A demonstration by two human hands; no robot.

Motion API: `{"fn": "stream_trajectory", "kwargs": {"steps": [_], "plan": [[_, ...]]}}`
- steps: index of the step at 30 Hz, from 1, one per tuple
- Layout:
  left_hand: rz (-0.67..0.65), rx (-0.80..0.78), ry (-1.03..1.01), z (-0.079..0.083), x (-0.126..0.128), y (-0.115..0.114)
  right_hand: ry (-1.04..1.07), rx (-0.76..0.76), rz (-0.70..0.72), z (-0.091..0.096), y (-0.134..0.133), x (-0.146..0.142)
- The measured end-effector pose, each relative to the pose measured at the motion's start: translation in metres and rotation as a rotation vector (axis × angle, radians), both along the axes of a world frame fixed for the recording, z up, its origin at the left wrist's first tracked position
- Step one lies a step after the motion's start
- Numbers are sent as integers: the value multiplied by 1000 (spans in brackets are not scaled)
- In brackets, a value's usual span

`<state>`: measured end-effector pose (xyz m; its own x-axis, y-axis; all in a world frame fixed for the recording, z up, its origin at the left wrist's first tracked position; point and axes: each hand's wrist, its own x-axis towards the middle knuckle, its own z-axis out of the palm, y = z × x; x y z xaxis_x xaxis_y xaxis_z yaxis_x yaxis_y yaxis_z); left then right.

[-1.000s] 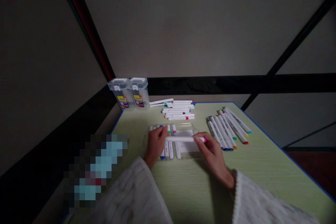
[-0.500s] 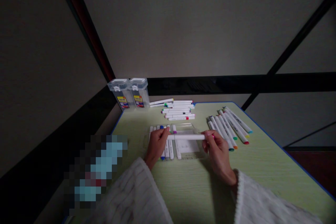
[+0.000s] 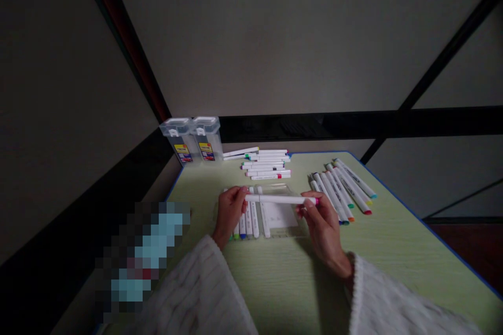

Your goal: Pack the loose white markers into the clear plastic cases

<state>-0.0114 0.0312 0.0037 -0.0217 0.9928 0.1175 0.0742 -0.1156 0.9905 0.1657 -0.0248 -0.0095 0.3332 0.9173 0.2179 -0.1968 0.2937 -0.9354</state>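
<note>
A white marker with a pink cap is held level between both hands, just above a clear flat case on the green table. My right hand pinches its pink end. My left hand has its fingertips closed on the other end and rests over several markers lying side by side in the case.
A row of loose markers lies to the right, and a stack of markers sits further back. Two clear upright boxes stand at the back left corner. The table's blue edge runs along the right. A blurred patch covers the lower left.
The marker has risen slightly and shifted left; my left hand now grips its free end, where before it lay on the markers in the case.
</note>
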Motion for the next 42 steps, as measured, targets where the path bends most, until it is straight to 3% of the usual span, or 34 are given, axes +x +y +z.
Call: {"fn": "stream_trajectory", "kwargs": {"steps": [17, 29, 42], "plan": [[0, 10, -89, 3, 0, -1, 3, -48, -10, -3, 5, 4], [142, -5, -87, 1, -2, 3, -11, -68, 32, -3, 4, 1], [103, 37, -108, 0, -3, 3, 49, -79, 34, -4, 5, 2]]}}
